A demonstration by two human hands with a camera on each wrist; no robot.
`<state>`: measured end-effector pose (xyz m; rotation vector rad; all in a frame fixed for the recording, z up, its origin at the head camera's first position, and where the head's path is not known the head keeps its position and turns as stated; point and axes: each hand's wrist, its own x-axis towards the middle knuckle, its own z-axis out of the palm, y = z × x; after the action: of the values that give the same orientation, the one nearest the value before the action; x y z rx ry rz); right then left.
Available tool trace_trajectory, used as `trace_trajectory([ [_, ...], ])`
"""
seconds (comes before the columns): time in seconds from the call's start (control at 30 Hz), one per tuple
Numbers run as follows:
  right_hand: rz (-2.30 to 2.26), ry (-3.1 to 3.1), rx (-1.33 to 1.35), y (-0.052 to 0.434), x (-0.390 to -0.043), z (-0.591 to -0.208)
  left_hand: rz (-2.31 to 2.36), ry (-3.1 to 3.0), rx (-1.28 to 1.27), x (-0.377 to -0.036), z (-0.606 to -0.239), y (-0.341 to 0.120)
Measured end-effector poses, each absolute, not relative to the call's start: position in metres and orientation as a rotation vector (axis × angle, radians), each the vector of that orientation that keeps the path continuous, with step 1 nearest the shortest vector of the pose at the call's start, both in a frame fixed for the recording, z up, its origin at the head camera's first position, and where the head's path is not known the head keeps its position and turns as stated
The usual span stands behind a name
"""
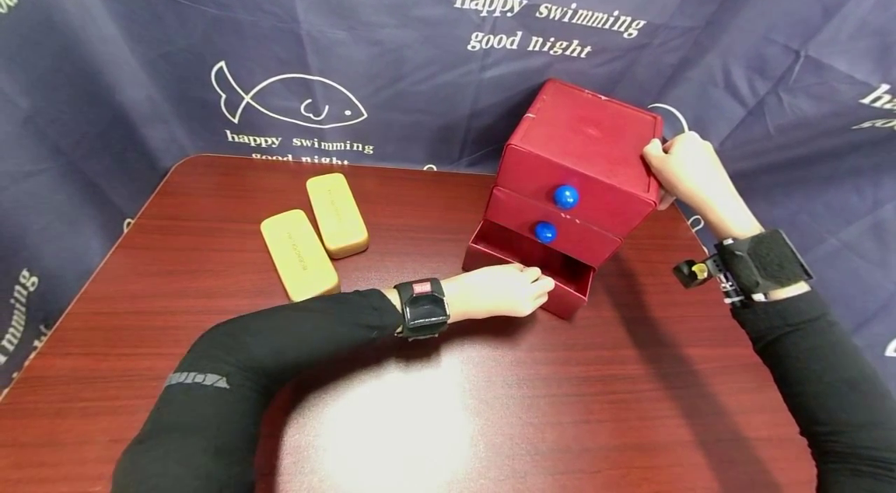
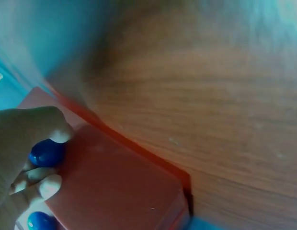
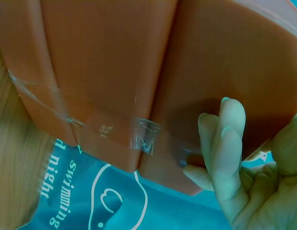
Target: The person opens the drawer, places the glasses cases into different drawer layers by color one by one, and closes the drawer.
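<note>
Red drawer cabinet [image 1: 584, 159] at the far right of the wooden table [image 1: 448, 400], three drawers stacked. Lowest drawer [image 1: 521, 266] pulled out toward the near edge; the two above it pushed in, each with a round blue knob [image 1: 565, 197]. Left hand [image 1: 500, 291] at the front of the open drawer — fingers curled around that drawer's own blue knob [image 2: 47, 152] in the left wrist view, thumb above it, fingertips [image 2: 49, 186] below. Right hand [image 1: 689, 170] on the cabinet's upper right back corner, thumb on top, fingers [image 3: 225, 139] pressed flat against the back panel, beside a strip of clear tape [image 3: 146, 136]. Hands well apart, one on each side of the cabinet.

Further left, two yellow cases [image 1: 315, 235] lying just beside each other, apart from the cabinet. Behind the table, a dark blue cloth [image 1: 210, 26] printed with white fish and lettering. Black sleeves on both arms, a strapped device on each wrist.
</note>
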<state>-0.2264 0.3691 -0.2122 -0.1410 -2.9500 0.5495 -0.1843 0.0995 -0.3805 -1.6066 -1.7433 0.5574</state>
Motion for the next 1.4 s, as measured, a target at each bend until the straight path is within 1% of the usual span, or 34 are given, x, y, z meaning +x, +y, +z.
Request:
trace_trajectory([
  [0.43,0.55,-2.957,-0.13,0.368,-0.226,-0.211,0.501,-1.682,-1.546,-0.154,-0.384,0.084],
  [1.07,0.574,-2.942,-0.135,0.369,-0.227,-0.212,0.239,-1.648,-1.504,-0.127,-0.391,0.077],
  [1.4,0.562,-2.949,-0.134,0.369,-0.227,-0.211,0.233,-1.621,-1.523,-0.116,-0.391,0.073],
])
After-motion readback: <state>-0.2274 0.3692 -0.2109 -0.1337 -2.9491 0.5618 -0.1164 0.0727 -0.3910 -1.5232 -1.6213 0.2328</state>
